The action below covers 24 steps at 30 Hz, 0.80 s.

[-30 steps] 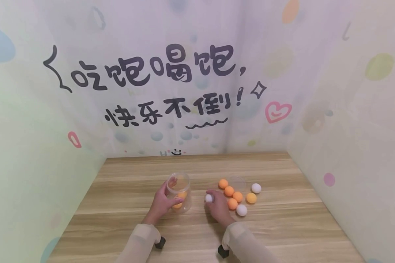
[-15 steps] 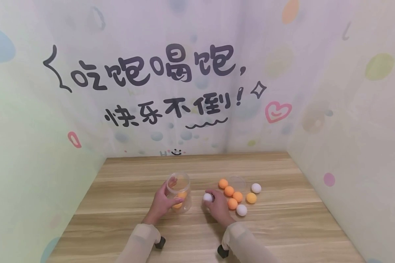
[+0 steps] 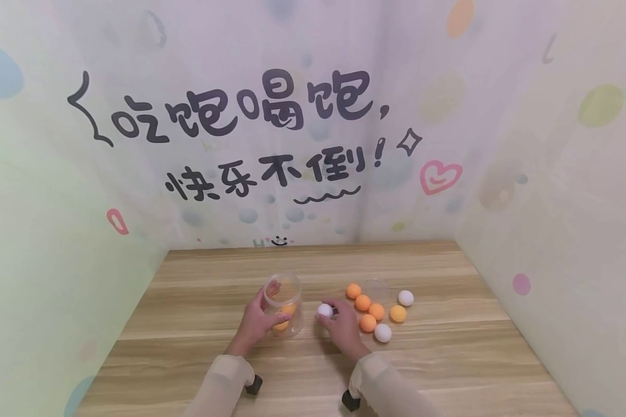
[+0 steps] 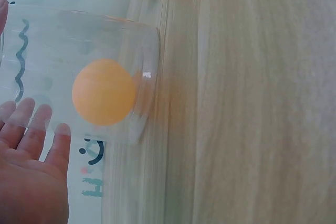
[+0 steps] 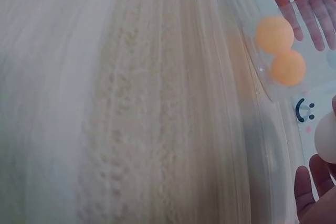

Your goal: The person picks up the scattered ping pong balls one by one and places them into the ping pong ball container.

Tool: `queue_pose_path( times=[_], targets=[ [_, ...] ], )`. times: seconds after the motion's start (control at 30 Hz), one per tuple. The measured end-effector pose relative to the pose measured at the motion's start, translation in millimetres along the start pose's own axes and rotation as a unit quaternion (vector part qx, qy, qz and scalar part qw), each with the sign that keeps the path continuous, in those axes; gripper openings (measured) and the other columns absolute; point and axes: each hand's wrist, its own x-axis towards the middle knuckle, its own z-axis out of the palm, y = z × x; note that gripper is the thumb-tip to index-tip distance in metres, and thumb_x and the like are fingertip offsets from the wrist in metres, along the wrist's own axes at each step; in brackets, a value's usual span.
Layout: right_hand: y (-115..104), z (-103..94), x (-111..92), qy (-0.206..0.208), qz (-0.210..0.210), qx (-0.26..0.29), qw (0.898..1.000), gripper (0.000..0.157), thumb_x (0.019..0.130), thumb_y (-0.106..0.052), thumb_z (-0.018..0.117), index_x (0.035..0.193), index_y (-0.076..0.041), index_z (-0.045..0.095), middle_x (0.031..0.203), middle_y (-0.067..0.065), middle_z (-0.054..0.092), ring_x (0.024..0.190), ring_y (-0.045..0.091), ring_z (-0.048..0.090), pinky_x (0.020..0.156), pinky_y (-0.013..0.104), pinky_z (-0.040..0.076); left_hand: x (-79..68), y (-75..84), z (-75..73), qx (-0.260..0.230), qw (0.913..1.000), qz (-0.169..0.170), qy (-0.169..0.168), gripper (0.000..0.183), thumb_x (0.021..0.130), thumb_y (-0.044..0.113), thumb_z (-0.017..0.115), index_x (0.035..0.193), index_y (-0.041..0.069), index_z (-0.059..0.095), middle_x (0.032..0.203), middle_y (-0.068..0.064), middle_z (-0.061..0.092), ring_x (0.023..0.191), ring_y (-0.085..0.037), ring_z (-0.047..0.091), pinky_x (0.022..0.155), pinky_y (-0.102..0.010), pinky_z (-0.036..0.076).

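In the head view my left hand (image 3: 258,323) grips a clear plastic jar (image 3: 283,287) from its left side, thumb in front and fingers behind. The jar stands upright on the table without a lid. Two orange ping-pong balls (image 5: 274,34) show at its bottom in the right wrist view; one orange ball (image 4: 104,92) shows in the left wrist view. Just right of the jar, my right hand (image 3: 344,329) pinches a white ping-pong ball (image 3: 324,311) between thumb and fingers. Part of that ball (image 5: 326,137) is cut off at the right wrist view's edge.
Right of my right hand lie several orange balls (image 3: 363,303), a yellower ball (image 3: 398,314) and two white balls (image 3: 383,333). A clear round lid (image 3: 377,289) lies flat behind them. Printed curtain walls (image 3: 313,226) enclose the wooden table (image 3: 214,272) at the back and sides.
My right hand has shifted slightly left toward the jar with the white ball, and more of the ball shows. The left hand and the jar have stayed in place.
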Motion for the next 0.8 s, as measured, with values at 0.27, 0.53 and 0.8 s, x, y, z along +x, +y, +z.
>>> queue_pose_path(
  times=[0.27, 0.53, 0.8],
  targets=[
    [-6, 2.8, -1, 0.014, -0.014, 0.014, 1.000, 0.039, 0.084, -0.020, 0.078, 0.118, -0.006, 0.066, 0.109, 0.002, 0.065, 0.094, 0.019, 0.059, 0.080, 0.040, 0.052, -0.2, 0.5, -0.3, 0.005, 1.0000, -0.003, -0.003, 0.085, 0.074, 0.006, 0.084, 0.146, 0.013, 0.041, 0.144, -0.010, 0.049, 0.136, -0.029, 0.040, 0.113, -0.049, 0.025],
    [-20, 9.0, -3, 0.051, -0.051, 0.047, 0.996, 0.037, 0.082, -0.020, 0.080, 0.112, -0.004, 0.067, 0.102, 0.003, 0.063, 0.086, 0.018, 0.056, 0.067, 0.026, 0.051, 0.2, -1.1, -0.3, 0.011, 0.9999, 0.001, -0.003, 0.084, 0.075, 0.006, 0.084, 0.146, 0.013, 0.040, 0.144, -0.009, 0.049, 0.136, -0.029, 0.041, 0.113, -0.049, 0.026],
    [-31, 13.8, -4, 0.063, -0.058, 0.063, 0.994, 0.038, 0.081, -0.018, 0.081, 0.111, -0.001, 0.066, 0.096, 0.003, 0.060, 0.083, 0.018, 0.057, 0.065, 0.024, 0.051, 0.3, -1.3, -0.4, 0.014, 0.9999, -0.003, -0.003, 0.084, 0.076, 0.008, 0.084, 0.147, 0.014, 0.040, 0.144, -0.008, 0.049, 0.136, -0.029, 0.040, 0.112, -0.052, 0.026]
  ],
)
